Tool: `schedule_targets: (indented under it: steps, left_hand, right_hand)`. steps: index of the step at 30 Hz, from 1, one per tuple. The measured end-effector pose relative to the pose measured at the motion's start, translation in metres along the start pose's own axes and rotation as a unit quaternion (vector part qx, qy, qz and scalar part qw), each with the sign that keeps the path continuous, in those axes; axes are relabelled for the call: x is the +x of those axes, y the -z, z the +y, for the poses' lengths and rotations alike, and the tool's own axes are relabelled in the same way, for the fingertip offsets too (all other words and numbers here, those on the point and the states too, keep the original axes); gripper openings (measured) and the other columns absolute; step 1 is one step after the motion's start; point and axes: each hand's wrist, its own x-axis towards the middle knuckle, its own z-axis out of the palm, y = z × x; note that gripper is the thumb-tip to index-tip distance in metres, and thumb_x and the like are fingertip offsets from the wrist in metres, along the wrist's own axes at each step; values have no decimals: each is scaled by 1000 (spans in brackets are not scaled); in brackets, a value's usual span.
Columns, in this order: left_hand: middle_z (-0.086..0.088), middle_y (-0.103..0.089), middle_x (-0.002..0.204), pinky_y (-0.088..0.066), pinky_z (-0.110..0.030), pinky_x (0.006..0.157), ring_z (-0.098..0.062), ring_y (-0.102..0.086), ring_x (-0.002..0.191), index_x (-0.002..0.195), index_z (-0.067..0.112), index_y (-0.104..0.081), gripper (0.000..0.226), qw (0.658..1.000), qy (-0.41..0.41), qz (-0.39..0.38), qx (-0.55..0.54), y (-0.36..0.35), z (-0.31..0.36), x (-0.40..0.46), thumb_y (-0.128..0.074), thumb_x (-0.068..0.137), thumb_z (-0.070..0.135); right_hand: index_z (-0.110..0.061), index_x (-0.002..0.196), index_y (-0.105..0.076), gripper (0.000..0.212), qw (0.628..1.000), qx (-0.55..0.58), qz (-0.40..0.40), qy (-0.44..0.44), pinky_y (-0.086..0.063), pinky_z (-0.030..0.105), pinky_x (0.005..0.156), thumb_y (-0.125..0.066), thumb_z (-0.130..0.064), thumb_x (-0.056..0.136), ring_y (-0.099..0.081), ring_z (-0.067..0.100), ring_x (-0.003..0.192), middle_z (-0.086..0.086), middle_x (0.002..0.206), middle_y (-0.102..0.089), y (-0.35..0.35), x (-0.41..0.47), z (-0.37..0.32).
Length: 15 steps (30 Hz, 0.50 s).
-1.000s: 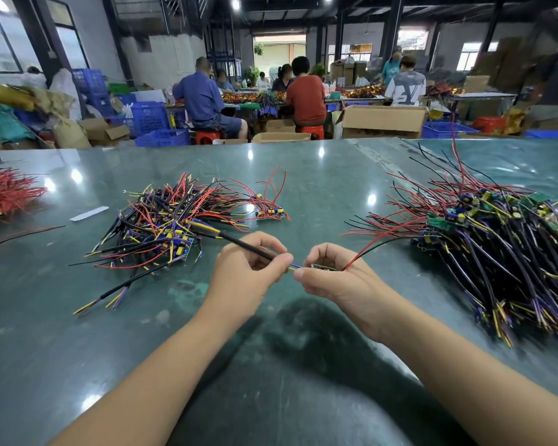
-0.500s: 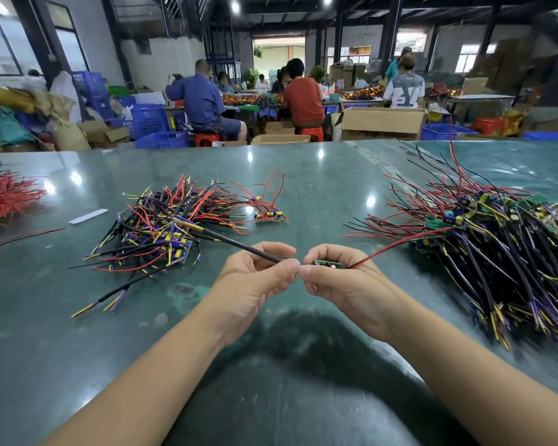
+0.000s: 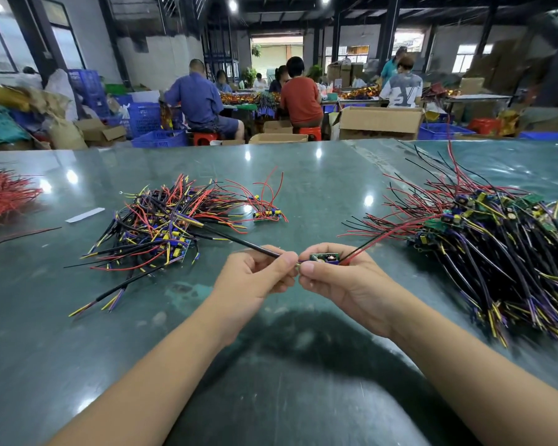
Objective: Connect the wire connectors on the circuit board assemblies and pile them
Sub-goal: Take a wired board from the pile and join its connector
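Right now the left hand (image 3: 255, 275) is pinching the end of a black sheathed cable (image 3: 239, 241), fingers curled around it, while the right hand (image 3: 339, 281) is gripping a small green circuit board (image 3: 324, 258) between thumb and fingers. Both hands are meeting fingertip to fingertip above the middle of the desk (image 3: 78, 349), toward its near edge. Red and black leads (image 3: 387, 235) are trailing from the board toward the large heap of wired boards (image 3: 496, 252) lying by the right edge. A smaller pile of assemblies (image 3: 168, 223) is lying left of centre, and the cable is running back into it.
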Motion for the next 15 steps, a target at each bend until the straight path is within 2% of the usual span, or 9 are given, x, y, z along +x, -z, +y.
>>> schedule_targets:
  steps: [3, 6, 8, 12, 15]
  left_hand:
    - [4, -63, 58, -47, -16, 58, -7, -55, 56, 71, 8, -65, 19, 996, -42, 55, 64, 0, -1, 2, -61, 89, 9]
    - [5, -62, 57, -47, -16, 57, -7, -55, 54, 69, 8, -65, 21, 995, -45, 68, 61, 2, 0, 3, -61, 89, 8]
    - [4, -64, 59, -48, -16, 58, -6, -56, 56, 71, 10, -65, 19, 997, -31, 63, 41, 2, 0, 2, -60, 89, 9]
    - [0, -70, 68, -52, -17, 63, -6, -63, 65, 86, 13, -72, 9, 999, 10, 22, 26, 1, -2, 1, -63, 87, 11]
    - [-5, -73, 71, -53, -17, 63, -9, -68, 69, 84, 10, -73, 10, 999, 22, 43, 21, 0, -3, 1, -64, 87, 8]
  right_hand:
    - [-16, 98, -67, 22, 995, -73, 69, 7, -53, 26, 75, -69, -11, 77, -68, 15, 73, 3, 77, -69, 3, 3, 5]
    - [-15, 87, -67, 11, 988, -127, 87, 26, -50, 29, 75, -70, -15, 76, -67, 13, 71, 2, 71, -68, 2, 3, 4]
    - [-13, 81, -68, 16, 990, -121, 75, 24, -51, 26, 72, -71, -23, 69, -65, 12, 67, 3, 69, -68, 1, 2, 3]
    - [-11, 81, -69, 19, 990, -127, 57, 19, -51, 23, 69, -71, -24, 67, -63, 10, 64, 3, 69, -69, 0, 0, 4]
    - [-13, 84, -68, 12, 988, -124, 89, 24, -51, 23, 70, -69, -22, 75, -66, 10, 64, 0, 71, -70, 0, 2, 7]
